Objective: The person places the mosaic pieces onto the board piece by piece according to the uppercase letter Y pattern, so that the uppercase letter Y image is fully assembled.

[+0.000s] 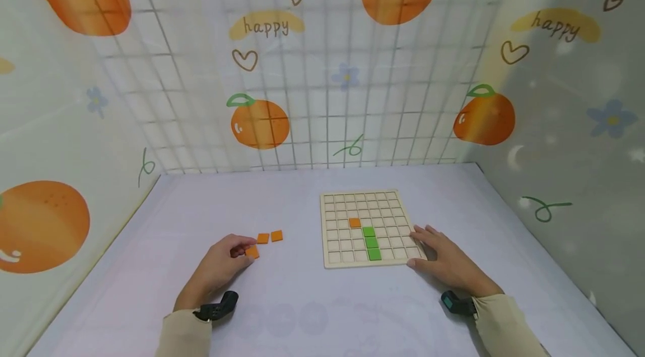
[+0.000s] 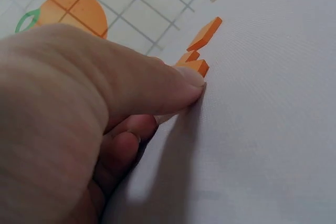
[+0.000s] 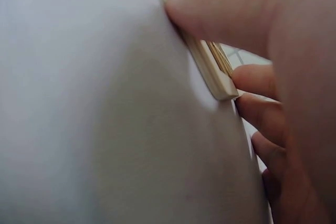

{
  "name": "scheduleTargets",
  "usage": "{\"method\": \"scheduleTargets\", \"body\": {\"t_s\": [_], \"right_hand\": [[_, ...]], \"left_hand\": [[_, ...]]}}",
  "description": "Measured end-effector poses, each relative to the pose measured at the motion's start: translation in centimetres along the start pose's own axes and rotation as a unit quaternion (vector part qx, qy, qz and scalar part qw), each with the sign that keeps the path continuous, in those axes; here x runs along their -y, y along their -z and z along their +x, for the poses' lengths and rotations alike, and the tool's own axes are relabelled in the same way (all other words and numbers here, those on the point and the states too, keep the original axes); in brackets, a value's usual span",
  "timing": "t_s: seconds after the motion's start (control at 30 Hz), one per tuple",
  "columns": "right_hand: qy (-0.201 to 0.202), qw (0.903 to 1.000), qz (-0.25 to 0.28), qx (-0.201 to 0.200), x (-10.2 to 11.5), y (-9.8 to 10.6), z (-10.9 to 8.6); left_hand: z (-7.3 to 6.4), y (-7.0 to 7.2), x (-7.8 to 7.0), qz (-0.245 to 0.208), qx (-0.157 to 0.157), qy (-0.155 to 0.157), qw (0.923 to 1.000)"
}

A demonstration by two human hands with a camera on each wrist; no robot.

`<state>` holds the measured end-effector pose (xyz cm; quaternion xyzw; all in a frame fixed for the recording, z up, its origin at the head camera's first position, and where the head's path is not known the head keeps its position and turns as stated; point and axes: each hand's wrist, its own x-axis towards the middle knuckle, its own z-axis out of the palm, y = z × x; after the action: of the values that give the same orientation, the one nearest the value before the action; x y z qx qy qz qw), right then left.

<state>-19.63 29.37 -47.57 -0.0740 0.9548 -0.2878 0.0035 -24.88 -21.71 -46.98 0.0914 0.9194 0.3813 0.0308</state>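
Observation:
At the left of the table my left hand (image 1: 224, 261) pinches a small orange square tile (image 1: 253, 253) between thumb and fingers, close over the white surface. Beyond it lie two more orange tiles, one nearer (image 1: 263, 239) and one farther right (image 1: 277, 236). A square wooden grid board (image 1: 342, 239) lies right of centre. Three green tiles (image 1: 372, 243) form a column up from its near edge, and one orange tile (image 1: 355, 222) sits diagonally beyond them. My right hand (image 1: 448, 262) holds the board's near right corner, thumb (image 3: 191, 11) on the front edge, fingers along the side.
A white cloth covers the table (image 1: 297, 312). Behind it stands a wire grid (image 1: 312, 83) under a sheet printed with oranges, and similar sheets hang at the left and right. Each wrist wears a black device, left (image 1: 219, 306) and right (image 1: 457, 304).

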Motion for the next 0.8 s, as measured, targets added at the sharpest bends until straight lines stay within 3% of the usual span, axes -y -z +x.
{"method": "scheduleTargets", "body": {"t_s": [0.33, 0.57, 0.8], "right_hand": [[-0.001, 1.0, -0.004, -0.002, 0.01, -0.05, 0.03], [0.001, 1.0, -0.001, 0.0, 0.07, -0.01, 0.06], [-0.001, 1.0, 0.006, -0.002, -0.1, -0.06, -0.03]], "left_hand": [[-0.13, -0.1, -0.12, 0.0, -0.014, 0.011, 0.9998], [0.08, -0.06, 0.14, -0.076, -0.033, 0.051, 0.9953], [0.14, -0.18, -0.19, -0.158, -0.053, 0.042, 0.9852]]}}
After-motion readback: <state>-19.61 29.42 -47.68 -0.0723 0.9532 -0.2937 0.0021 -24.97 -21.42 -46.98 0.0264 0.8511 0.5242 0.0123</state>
